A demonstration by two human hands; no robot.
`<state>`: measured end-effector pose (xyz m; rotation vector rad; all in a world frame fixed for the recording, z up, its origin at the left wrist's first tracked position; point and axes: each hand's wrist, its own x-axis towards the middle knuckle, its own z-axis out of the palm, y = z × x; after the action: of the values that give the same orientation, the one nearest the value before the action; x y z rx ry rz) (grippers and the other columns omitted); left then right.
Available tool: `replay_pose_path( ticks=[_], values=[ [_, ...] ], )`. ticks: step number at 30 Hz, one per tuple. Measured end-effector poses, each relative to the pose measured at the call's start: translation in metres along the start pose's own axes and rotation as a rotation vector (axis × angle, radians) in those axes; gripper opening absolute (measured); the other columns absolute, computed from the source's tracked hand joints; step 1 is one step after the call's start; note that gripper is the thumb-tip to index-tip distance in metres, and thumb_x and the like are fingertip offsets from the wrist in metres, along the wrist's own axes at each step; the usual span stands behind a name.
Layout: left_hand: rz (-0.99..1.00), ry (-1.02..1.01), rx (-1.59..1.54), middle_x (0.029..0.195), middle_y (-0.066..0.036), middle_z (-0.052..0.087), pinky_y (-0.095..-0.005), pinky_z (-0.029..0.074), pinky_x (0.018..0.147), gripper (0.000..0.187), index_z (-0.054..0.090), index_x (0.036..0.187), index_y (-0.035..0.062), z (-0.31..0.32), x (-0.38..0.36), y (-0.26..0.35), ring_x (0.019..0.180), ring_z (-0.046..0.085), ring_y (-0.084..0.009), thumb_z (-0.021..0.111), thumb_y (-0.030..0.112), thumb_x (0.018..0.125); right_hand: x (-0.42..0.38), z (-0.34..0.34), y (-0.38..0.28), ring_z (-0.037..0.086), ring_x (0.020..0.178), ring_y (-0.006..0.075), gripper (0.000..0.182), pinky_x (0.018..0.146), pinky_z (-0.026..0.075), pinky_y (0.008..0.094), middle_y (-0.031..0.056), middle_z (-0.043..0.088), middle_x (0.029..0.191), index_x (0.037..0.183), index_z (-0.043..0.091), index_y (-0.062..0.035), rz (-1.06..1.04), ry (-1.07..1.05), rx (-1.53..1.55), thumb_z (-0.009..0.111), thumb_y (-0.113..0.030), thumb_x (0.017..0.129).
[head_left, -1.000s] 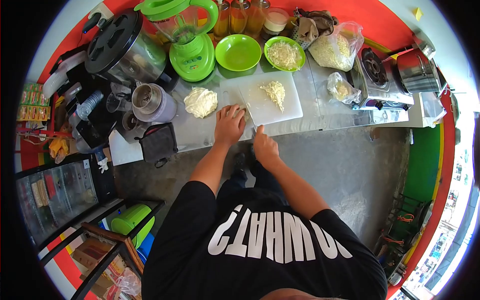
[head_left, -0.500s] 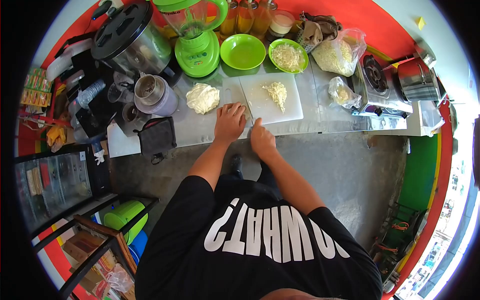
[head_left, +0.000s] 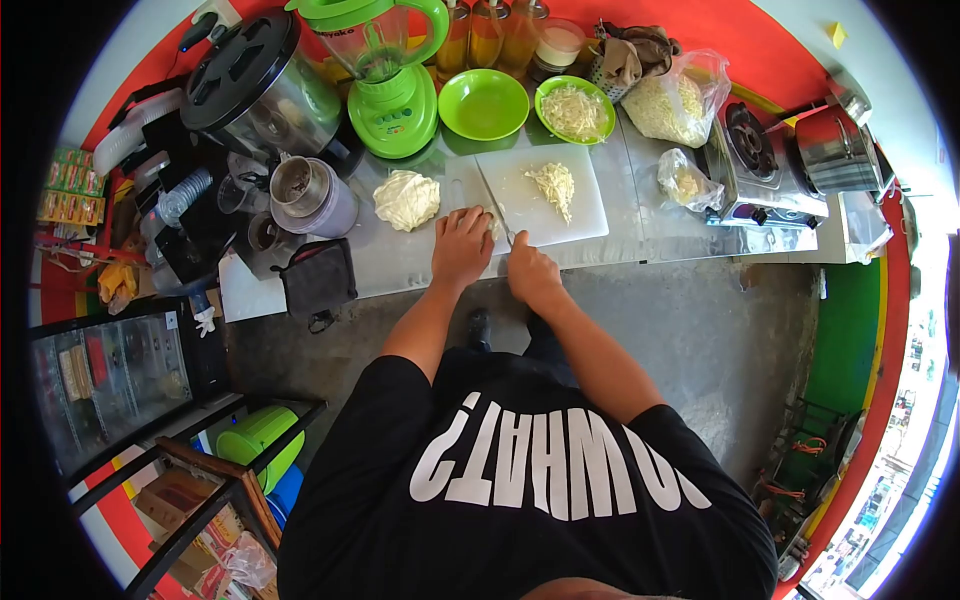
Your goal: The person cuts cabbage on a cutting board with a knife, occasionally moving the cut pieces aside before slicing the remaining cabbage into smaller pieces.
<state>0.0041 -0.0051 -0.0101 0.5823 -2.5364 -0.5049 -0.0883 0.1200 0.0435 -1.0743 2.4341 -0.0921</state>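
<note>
My right hand (head_left: 534, 271) is closed around the handle of a knife (head_left: 493, 197), whose long blade points away from me across the white cutting board (head_left: 580, 222). Just left of the blade, my left hand (head_left: 463, 245) lies over the board's near left part, fingers together and bent. A small pale bit shows by its fingertips; what is under them is mostly hidden. Right of the knife sits a heap of shredded cabbage (head_left: 553, 190). A larger pale cabbage piece (head_left: 407, 199) rests on the metal counter beside the board.
Behind the board stand a green bowl (head_left: 484, 104), a green plate of shreds (head_left: 574, 110) and a green blender (head_left: 393, 115). A bag of shredded cabbage (head_left: 668, 108) and a gas stove (head_left: 760, 170) are to the right. A black pouch (head_left: 316, 278) lies at the left edge.
My right hand and the knife handle have shifted slightly to the right, away from my left hand. The left hand stays nearly in place, and the view has moved a little.
</note>
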Motion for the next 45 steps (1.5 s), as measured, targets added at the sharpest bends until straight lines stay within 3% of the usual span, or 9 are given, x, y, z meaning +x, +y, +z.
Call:
replay_pose_path(
  ticks=[9, 12, 14, 21, 26, 29, 35, 42, 45],
  values=[
    [0.003, 0.007, -0.025, 0.128, -0.007, 0.062, -0.0458, 0.039, 0.103, 0.031, 0.066, 0.118, 0.0070, -0.001, -0.002, 0.000, 0.121, 0.054, -0.0286, 0.065, 0.018, 0.088, -0.011, 0.013, -0.004, 0.073, 0.093, 0.0422, 0.033, 0.079, 0.060, 0.0456, 0.0279, 0.072, 0.099, 0.125, 0.040, 0.0061, 0.020, -0.043, -0.047, 0.049, -0.011, 0.099],
    [0.012, 0.052, -0.018, 0.126, -0.005, 0.061, -0.0453, 0.040, 0.101, 0.031, 0.065, 0.118, 0.0086, -0.002, 0.000, 0.000, 0.120, 0.055, -0.0271, 0.063, 0.018, 0.089, 0.004, 0.013, 0.007, 0.071, 0.094, 0.0463, 0.041, 0.082, 0.058, 0.0506, 0.0313, 0.071, 0.100, 0.132, 0.035, 0.0083, -0.033, -0.082, 0.006, 0.048, -0.012, 0.099],
    [0.003, 0.047, -0.058, 0.128, -0.006, 0.061, -0.0446, 0.040, 0.102, 0.032, 0.064, 0.120, 0.0084, -0.002, -0.002, -0.002, 0.121, 0.053, -0.0276, 0.061, 0.016, 0.089, 0.002, 0.024, 0.022, 0.066, 0.097, 0.0546, 0.043, 0.087, 0.051, 0.0613, 0.0369, 0.067, 0.101, 0.130, 0.035, 0.0045, 0.025, -0.042, 0.184, 0.054, -0.013, 0.095],
    [-0.022, -0.036, -0.082, 0.132, -0.005, 0.059, -0.0446, 0.040, 0.101, 0.038, 0.063, 0.128, 0.0071, -0.006, -0.003, -0.003, 0.118, 0.051, -0.0284, 0.057, 0.016, 0.091, -0.017, 0.004, 0.061, 0.064, 0.094, 0.0568, 0.040, 0.086, 0.049, 0.0637, 0.0385, 0.066, 0.097, 0.127, 0.036, -0.0001, 0.115, 0.026, 0.249, 0.054, -0.019, 0.097],
    [-0.073, -0.045, -0.070, 0.133, -0.006, 0.057, -0.0446, 0.040, 0.100, 0.041, 0.062, 0.131, 0.0092, -0.005, -0.003, 0.001, 0.114, 0.052, -0.0301, 0.058, 0.021, 0.092, -0.017, -0.003, 0.047, 0.065, 0.091, 0.0552, 0.036, 0.081, 0.050, 0.0635, 0.0359, 0.067, 0.094, 0.119, 0.044, -0.0029, 0.067, 0.198, 0.296, 0.051, -0.034, 0.103],
    [-0.101, -0.077, -0.032, 0.134, -0.005, 0.055, -0.0435, 0.042, 0.099, 0.045, 0.060, 0.136, 0.0108, -0.005, -0.002, 0.002, 0.115, 0.052, -0.0287, 0.060, 0.025, 0.093, -0.024, -0.010, 0.030, 0.066, 0.088, 0.0534, 0.033, 0.078, 0.051, 0.0627, 0.0334, 0.068, 0.089, 0.113, 0.047, -0.0043, 0.021, 0.135, 0.258, 0.048, -0.036, 0.105],
    [-0.087, -0.098, -0.026, 0.132, -0.007, 0.054, -0.0436, 0.043, 0.099, 0.041, 0.064, 0.132, 0.0166, -0.005, -0.002, 0.002, 0.115, 0.053, -0.0287, 0.061, 0.025, 0.092, -0.027, -0.015, 0.018, 0.070, 0.076, 0.0470, 0.031, 0.071, 0.055, 0.0570, 0.0259, 0.071, 0.081, 0.112, 0.048, -0.0039, -0.015, 0.147, 0.003, 0.048, -0.034, 0.106],
    [-0.085, -0.094, -0.033, 0.132, -0.009, 0.055, -0.0444, 0.043, 0.098, 0.039, 0.067, 0.129, 0.0154, -0.001, 0.000, 0.001, 0.112, 0.054, -0.0312, 0.061, 0.023, 0.091, -0.043, -0.021, 0.024, 0.072, 0.078, 0.0448, 0.036, 0.072, 0.057, 0.0553, 0.0252, 0.072, 0.084, 0.119, 0.047, 0.0003, 0.023, 0.036, -0.081, 0.047, -0.033, 0.106],
    [-0.066, -0.064, -0.036, 0.131, -0.010, 0.055, -0.0445, 0.043, 0.098, 0.038, 0.068, 0.127, 0.0149, 0.000, -0.001, 0.000, 0.111, 0.054, -0.0316, 0.062, 0.022, 0.091, -0.038, 0.005, 0.027, 0.075, 0.078, 0.0379, 0.035, 0.070, 0.060, 0.0460, 0.0206, 0.074, 0.083, 0.122, 0.048, 0.0014, 0.028, 0.017, -0.081, 0.050, -0.029, 0.104]
  ],
)
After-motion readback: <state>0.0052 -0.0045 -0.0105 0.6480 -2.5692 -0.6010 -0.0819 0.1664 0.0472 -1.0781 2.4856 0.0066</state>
